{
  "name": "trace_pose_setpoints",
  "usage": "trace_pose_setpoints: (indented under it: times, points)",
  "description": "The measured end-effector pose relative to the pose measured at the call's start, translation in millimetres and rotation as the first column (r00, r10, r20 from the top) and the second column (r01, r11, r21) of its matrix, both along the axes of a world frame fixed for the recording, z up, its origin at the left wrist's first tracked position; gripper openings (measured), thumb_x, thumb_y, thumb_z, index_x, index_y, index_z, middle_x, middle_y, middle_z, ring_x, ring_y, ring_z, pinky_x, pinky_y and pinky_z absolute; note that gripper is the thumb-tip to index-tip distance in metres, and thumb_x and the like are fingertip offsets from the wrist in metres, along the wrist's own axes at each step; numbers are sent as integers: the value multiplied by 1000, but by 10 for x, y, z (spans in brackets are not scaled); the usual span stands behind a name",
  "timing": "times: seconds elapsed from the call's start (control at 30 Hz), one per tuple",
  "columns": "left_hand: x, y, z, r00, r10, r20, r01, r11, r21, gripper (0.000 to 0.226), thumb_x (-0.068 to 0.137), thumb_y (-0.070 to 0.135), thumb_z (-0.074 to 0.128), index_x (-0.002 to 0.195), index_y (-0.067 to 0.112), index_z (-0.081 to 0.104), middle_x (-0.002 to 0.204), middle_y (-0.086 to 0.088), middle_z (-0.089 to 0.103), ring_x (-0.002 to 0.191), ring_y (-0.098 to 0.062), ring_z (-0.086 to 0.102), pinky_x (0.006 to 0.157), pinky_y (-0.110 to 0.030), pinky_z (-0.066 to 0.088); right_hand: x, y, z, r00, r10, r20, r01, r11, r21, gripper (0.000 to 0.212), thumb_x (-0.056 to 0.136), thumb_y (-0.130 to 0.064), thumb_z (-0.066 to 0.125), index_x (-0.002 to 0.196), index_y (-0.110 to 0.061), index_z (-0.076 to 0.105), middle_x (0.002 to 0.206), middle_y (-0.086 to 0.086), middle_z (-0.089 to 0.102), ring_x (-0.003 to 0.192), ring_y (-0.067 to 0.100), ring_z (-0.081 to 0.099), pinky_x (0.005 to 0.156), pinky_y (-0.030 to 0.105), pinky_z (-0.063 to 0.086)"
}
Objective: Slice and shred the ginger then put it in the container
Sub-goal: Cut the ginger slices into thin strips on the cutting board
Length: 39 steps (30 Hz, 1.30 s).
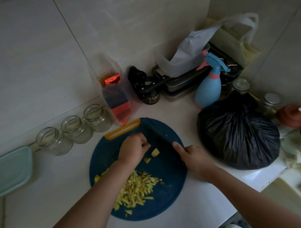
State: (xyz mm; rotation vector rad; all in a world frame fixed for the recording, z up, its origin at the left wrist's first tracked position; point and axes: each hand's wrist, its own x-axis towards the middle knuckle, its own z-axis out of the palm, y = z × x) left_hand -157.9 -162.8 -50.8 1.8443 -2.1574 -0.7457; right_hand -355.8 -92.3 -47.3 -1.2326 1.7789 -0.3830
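Counter (191,106), white, tiled wall behind.

Round blue cutting board (168,194) sits mid-counter, toward the front edge; yellow handle (122,129) on its far side.

L hand (133,149): over the far half of the board, fingers curled under, tips clamped on a small ginger piece (146,143) against the board. Most of the piece is hidden by the fingers.

R hand (192,157): at the board's right edge, wrapped round the knife (159,131) handle, forefinger up along the spine. Dark blade runs from the hand to the board's far edge, just right of the L hand. Can't tell if the edge touches the board.

Ginger on the board:
- 2 loose chunks (155,152) between the hands, near the L fingertips.
- Shredded pile (136,188) on the near half, partly under the L forearm.
- A few bits (98,176) at the left edge.

Container (10,171) w/ pale green lid: at the counter's left edge, well apart from the board, lid on.

Other stuff:
- 3 glass jars (76,129), open, in a row along the back wall, left of the board.
- Clear bag of packets (114,91), upright, just behind the handle.
- Black tin (150,95) beside it.
- Stacked metal trays (180,85) toward the back right corner, white plastic bag on top.
- Blue spray bottle (208,88) in front of the trays.
- Black bin bag (238,134), tied, right of the board, near the R hand.
- Brown teapot (293,115) at the right edge.
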Motion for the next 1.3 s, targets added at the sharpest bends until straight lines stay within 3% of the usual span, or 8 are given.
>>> trace_pose_setpoints:
  times: [0.17,0.33,0.57,0.77,0.97,1.03,1.17,1.3]
  points:
    - [-1,-2,18,984,94,-149,-92,996,16,12,82,13,73,85,11,62,76,3,61,73,-12,61,66,-22,48,-5,0,14,1000,19,-21,-19,1000,-17,78,92,-67,32,85,3,66,88,18,65,81,27,62,68,31,43]
    - [-91,138,62,816,335,-471,-247,939,241,15,81,3,73,76,13,62,66,-5,64,56,-10,60,50,-14,47,-4,7,22,999,22,-30,-23,999,-23,81,91,-68,32,88,5,66,89,20,66,81,28,63,67,31,43]
    - [-162,344,-53,860,312,-404,-263,949,175,8,80,10,74,80,8,67,67,-1,65,56,-5,58,51,-10,43,-7,9,38,999,29,-37,-29,999,13,79,92,-68,32,89,3,66,91,17,65,82,26,62,70,31,44]
    - [-246,437,-67,885,284,-369,-282,958,60,6,84,10,71,84,8,65,72,3,64,64,-6,59,59,-8,44,14,127,71,993,-36,116,18,989,148,66,89,-71,37,66,-10,48,57,6,49,36,13,44,44,23,39]
    - [-332,496,-81,934,220,-282,-231,973,-6,4,83,9,71,82,5,69,75,1,67,65,-4,57,59,-2,38,68,308,83,990,31,137,-55,982,181,65,91,-69,35,64,-11,46,55,5,47,33,11,41,39,21,37]
    - [-341,497,-83,939,220,-265,-231,973,-12,5,85,11,69,83,6,69,80,-2,70,70,-8,61,62,-6,41,94,315,98,991,42,130,-65,982,178,65,92,-68,33,63,-12,47,56,5,48,33,10,41,39,20,36]
    - [-311,495,-54,952,186,-242,-208,976,-69,10,87,19,68,88,10,69,84,-1,70,79,-14,65,74,-29,52,103,298,108,990,22,138,-46,984,172,63,93,-67,34,65,-12,48,58,4,48,34,9,42,39,20,37]
    - [-48,348,38,946,252,-206,-290,940,-180,15,92,20,60,102,12,68,97,-2,69,89,-16,64,77,-25,48,53,292,86,982,-50,183,15,983,185,63,90,-68,37,66,-11,47,56,4,47,35,12,41,40,21,37]
